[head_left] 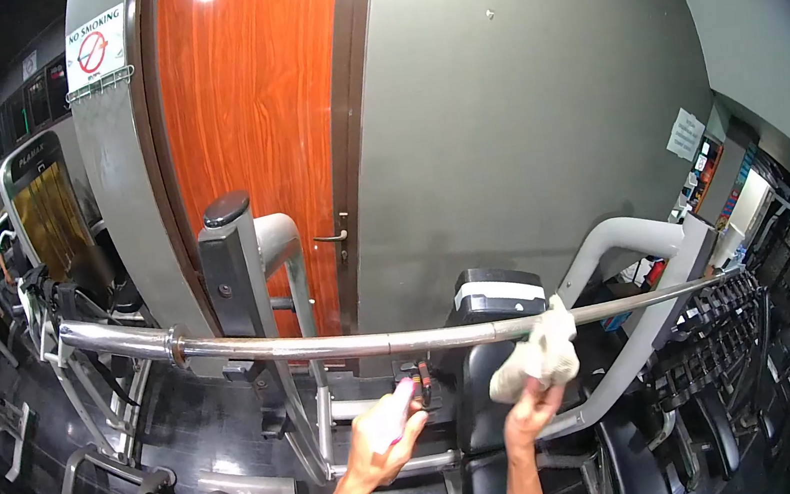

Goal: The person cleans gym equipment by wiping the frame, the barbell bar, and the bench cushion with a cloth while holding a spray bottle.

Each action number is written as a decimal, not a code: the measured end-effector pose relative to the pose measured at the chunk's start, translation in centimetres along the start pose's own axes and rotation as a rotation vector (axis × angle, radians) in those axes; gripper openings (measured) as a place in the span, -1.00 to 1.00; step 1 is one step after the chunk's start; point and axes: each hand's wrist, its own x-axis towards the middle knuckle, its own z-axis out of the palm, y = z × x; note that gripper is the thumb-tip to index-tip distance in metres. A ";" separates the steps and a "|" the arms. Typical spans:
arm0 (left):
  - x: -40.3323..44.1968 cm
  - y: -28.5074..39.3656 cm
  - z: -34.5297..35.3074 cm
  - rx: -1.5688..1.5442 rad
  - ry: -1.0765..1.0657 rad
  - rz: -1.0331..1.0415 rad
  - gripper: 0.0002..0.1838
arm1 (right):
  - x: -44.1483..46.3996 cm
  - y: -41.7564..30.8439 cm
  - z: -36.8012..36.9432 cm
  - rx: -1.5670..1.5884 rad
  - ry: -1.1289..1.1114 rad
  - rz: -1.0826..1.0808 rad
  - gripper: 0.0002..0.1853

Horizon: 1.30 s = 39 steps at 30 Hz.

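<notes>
A long chrome barbell [358, 344] lies across the rack in front of me. My left hand [379, 444] is closed around a white and pink bottle [400, 403], just below the bar's middle. Farther right, my right hand [532, 418] grips a pale cloth [546, 352], whose upper part touches the bar. Behind the bar stands a black bench pad [484, 391].
Rack uprights stand at left [235, 269] and right [686, 272]. A wooden door [252, 126] and a grey wall [518, 118] are behind. Gym machines fill the left side, and a dumbbell rack [709, 324] is at the right.
</notes>
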 end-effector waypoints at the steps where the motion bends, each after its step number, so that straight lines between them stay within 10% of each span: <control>1: -0.7 0.2 -0.4 -0.101 0.082 -0.108 -0.68 | 0.2 -0.9 1.7 -0.056 -0.070 -0.063 -0.59; 7: -5.0 0.0 -2.9 -0.437 0.352 -0.383 -0.90 | -1.2 -3.2 13.6 -0.767 -0.802 -0.540 -0.50; 17: -7.7 -0.6 -2.2 -0.491 0.277 -0.427 -0.89 | 2.7 -2.6 9.6 -0.647 -0.864 -0.662 -0.63; 25: -8.5 -0.9 -3.0 -0.445 0.217 -0.442 -0.87 | 9.5 -2.1 -1.3 -1.006 -0.536 -0.569 -0.57; 29: -8.3 -1.2 -3.0 -0.472 0.211 -0.466 -0.87 | 10.6 -2.0 -4.2 -0.583 -0.286 0.031 -0.60; 33: -8.2 -2.2 -2.5 -0.506 0.194 -0.524 -0.88 | 9.0 -3.8 0.7 -0.449 -0.025 -0.247 -0.65; 37: -8.1 -1.6 -2.1 -0.489 0.189 -0.539 -0.89 | 6.9 -4.4 8.2 -0.811 -1.053 -0.310 -0.70; 39: -8.8 -1.6 -2.1 -0.474 0.189 -0.522 -0.89 | 5.3 -4.0 11.2 -0.858 -1.040 -0.240 -0.74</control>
